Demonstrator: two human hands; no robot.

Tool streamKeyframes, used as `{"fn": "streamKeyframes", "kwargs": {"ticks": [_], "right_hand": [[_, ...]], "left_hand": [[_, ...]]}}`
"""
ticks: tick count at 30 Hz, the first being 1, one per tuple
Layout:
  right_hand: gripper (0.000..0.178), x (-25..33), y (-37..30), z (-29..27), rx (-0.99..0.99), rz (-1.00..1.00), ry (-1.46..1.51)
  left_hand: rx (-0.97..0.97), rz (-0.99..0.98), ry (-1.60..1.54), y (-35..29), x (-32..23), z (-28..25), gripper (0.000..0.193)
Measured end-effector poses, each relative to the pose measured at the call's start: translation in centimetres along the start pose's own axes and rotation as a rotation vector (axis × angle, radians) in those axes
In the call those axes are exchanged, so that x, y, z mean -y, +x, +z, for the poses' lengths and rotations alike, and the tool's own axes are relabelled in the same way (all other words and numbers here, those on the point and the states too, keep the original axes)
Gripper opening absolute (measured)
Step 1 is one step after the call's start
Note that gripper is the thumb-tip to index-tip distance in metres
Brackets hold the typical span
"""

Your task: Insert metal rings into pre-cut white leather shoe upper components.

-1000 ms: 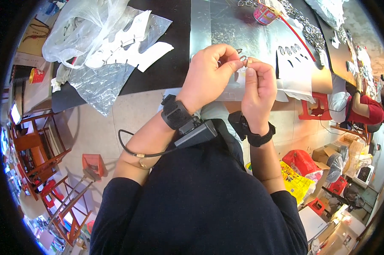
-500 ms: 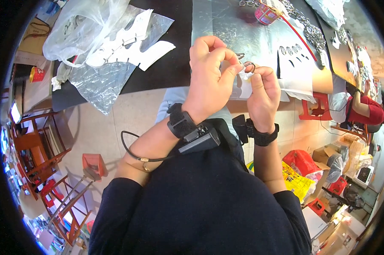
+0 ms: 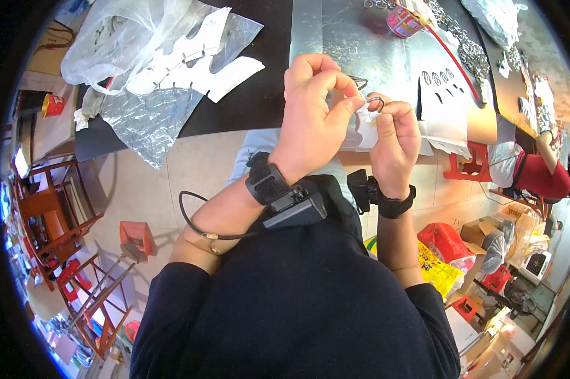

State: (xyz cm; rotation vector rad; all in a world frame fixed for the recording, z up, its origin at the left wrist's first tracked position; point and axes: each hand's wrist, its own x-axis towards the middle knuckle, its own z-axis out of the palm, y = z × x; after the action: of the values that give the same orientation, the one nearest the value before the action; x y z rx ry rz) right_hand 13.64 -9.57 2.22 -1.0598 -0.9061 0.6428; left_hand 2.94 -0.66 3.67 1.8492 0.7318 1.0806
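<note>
My two hands are close together above the near edge of the table. My left hand (image 3: 316,120) is closed in a pinch between thumb and forefinger. A dark metal loop (image 3: 361,82) sticks out past its fingertips. Thumb and forefinger of my right hand (image 3: 395,142) are pressed on a small dark curved metal ring (image 3: 377,99). Whether the loop and ring are joined is hidden by my fingers. Just below the ring shows a small white piece (image 3: 367,115), too small to name. Both wrists wear black straps.
On the table, a white sheet (image 3: 446,110) bears several small dark oval and curved pieces. A pink-labelled tin (image 3: 402,23) with a red stick (image 3: 452,57) stands beyond, by metal chains (image 3: 471,55). White cut-outs (image 3: 193,72) and plastic bags lie left. A co-worker (image 3: 547,170) sits far right.
My hands keep nearly the same pinch, and the ring in my right fingers has shifted slightly. The view has moved a little. The co-worker's arm at far right has changed position.
</note>
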Motion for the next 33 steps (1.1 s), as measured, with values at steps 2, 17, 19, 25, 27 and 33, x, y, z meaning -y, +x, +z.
{"fn": "streamKeyframes", "kwargs": {"ticks": [2,17,19,25,27,33], "right_hand": [[0.004,0.0,0.1,-0.1,0.007,0.005,-0.004],[0.003,0.9,-0.2,-0.8,0.082,0.065,-0.012],[0.003,1.2,-0.3,-0.8,0.098,0.079,-0.015],[0.003,1.2,-0.7,-0.6,0.128,0.105,0.057],[0.003,1.3,-0.7,-0.6,0.139,0.127,0.024],[0.003,1.5,-0.3,-0.3,0.118,0.165,0.052]], "left_hand": [[0.029,-0.029,-0.026,0.1,0.3,-0.1,0.011],[0.234,-0.058,-0.165,0.9,0.3,-1.3,0.04],[0.307,-0.047,-0.19,1.2,0.6,-1.6,0.046],[0.559,-0.15,-0.301,1.4,-0.2,-2.5,0.032],[0.573,-0.16,-0.126,1.4,-0.5,-2.7,0.024],[0.399,-0.101,-0.145,0.6,-0.5,-2.2,0.021]]}}
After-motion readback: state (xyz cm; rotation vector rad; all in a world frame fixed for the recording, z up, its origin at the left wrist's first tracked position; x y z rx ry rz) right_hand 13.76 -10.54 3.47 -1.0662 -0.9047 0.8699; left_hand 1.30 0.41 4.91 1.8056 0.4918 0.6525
